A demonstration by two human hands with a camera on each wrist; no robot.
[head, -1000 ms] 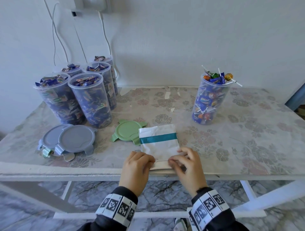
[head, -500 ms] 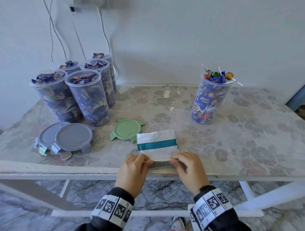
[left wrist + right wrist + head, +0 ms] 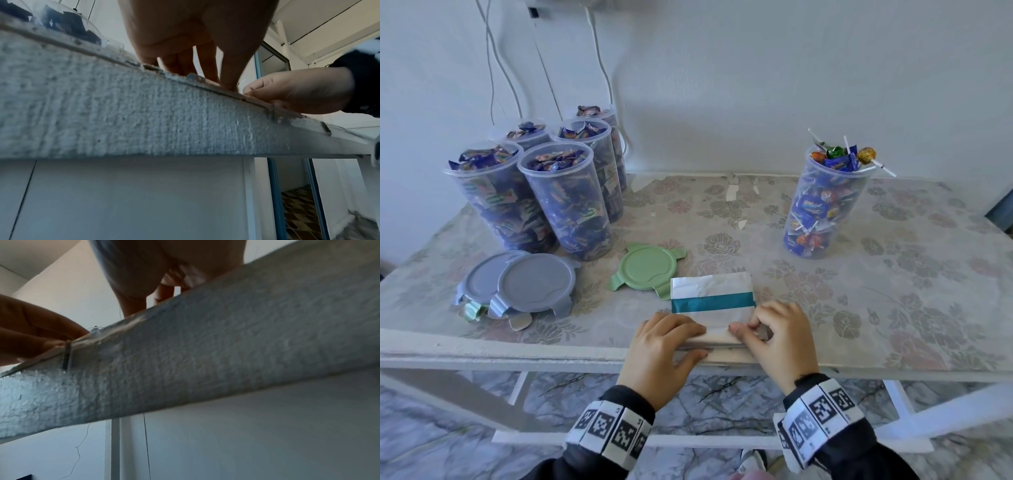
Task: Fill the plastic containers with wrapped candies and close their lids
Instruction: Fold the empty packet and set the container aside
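Candy bag [image 3: 711, 301] folded further since 0.5 s; left hand [image 3: 661, 346], right hand [image 3: 779, 337] pinching fold.

Six candy-filled containers [image 3: 566, 198], two grey lids [image 3: 536, 284], one green lid [image 3: 649, 269], one bag [image 3: 710, 296].

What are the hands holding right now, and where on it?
Both the left hand and right hand pinch the white, teal-striped packet at its near folded edge.

White packet [image 3: 711, 301] folded shorter than before, both hands nearer its teal stripe.
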